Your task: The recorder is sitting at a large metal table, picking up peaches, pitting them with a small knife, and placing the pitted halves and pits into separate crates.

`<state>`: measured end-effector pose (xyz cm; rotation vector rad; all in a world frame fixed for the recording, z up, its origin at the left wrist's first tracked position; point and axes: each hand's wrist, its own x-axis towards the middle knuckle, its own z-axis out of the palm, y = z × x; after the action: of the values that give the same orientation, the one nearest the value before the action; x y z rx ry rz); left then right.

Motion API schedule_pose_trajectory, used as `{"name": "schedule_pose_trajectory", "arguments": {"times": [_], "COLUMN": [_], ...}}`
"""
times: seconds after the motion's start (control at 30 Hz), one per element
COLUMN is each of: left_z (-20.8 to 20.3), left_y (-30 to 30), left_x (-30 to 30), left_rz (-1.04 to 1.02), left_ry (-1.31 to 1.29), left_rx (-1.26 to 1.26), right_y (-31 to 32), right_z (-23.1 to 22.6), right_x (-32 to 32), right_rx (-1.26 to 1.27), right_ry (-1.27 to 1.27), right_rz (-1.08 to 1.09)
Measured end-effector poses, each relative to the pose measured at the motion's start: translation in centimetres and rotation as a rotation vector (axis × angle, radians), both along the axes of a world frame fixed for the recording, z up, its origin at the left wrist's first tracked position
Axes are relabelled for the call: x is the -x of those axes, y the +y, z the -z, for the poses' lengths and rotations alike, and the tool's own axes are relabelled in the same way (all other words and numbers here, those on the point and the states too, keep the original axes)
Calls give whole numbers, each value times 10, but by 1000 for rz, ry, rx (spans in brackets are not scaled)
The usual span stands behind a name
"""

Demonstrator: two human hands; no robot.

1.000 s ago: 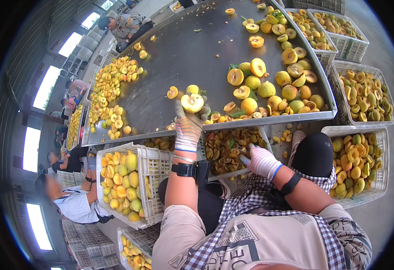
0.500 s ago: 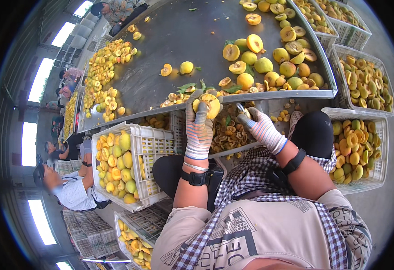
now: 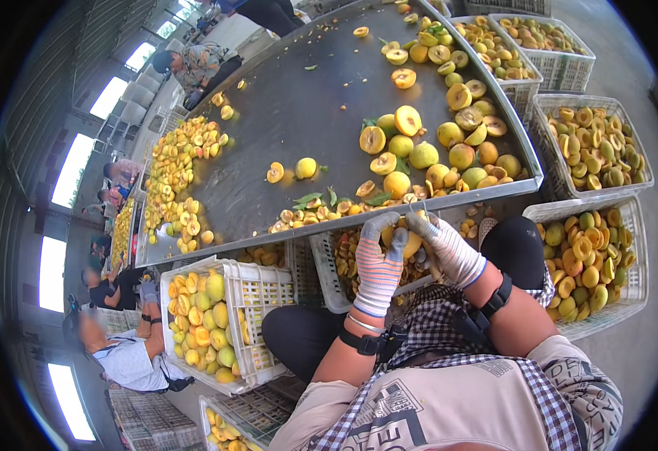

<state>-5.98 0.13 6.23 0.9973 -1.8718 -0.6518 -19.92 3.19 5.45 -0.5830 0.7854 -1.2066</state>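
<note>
Just in front of the metal table's near edge, my two gloved hands come together. My left hand (image 3: 382, 259) is closed round a yellow peach (image 3: 413, 243), partly hidden by the fingers. Against its other side is my right hand (image 3: 448, 248), thumb and fingers bent in. The small metal hand tool it grips is mostly hidden now; the earlier frame shows its shiny tip. Below them a crate (image 3: 330, 274) of dark peach scraps stands under the table edge. Peach halves and whole peaches (image 3: 424, 155) lie on the table (image 3: 269, 113) beyond.
A white crate of peaches (image 3: 257, 301) stands by my left knee, and another crate (image 3: 615, 304) by my right. More filled crates (image 3: 648, 161) line the right side. A heap of halves (image 3: 182, 161) covers the table's left end. Co-workers (image 3: 122, 353) sit at the left.
My hands have closed together; the right hand has moved up to the peach. The left hand has lowered and shifted right. The whole view has shifted too.
</note>
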Motion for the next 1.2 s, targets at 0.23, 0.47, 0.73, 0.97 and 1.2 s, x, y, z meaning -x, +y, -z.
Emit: {"name": "schedule_pose_trajectory", "arguments": {"times": [0.23, 0.47, 0.73, 0.97, 1.2], "left_z": [15, 38, 20, 31, 34], "left_y": [3, -2, 0, 0, 2], "left_x": [-2, 0, -7, -14, -14], "left_rz": [-24, 20, -16, -25, 159], "left_ry": [126, 299, -100, -24, 413], "left_rx": [-163, -205, -63, -93, -250], "right_y": [0, -11, -7, -9, -11], "right_z": [-4, 30, 21, 25, 31], "right_x": [-6, -12, -6, -10, -8], "right_rx": [-63, -66, -94, -168, -118], "right_ry": [19, 43, 288, 315, 217], "right_rz": [48, 95, 63, 40, 113]}}
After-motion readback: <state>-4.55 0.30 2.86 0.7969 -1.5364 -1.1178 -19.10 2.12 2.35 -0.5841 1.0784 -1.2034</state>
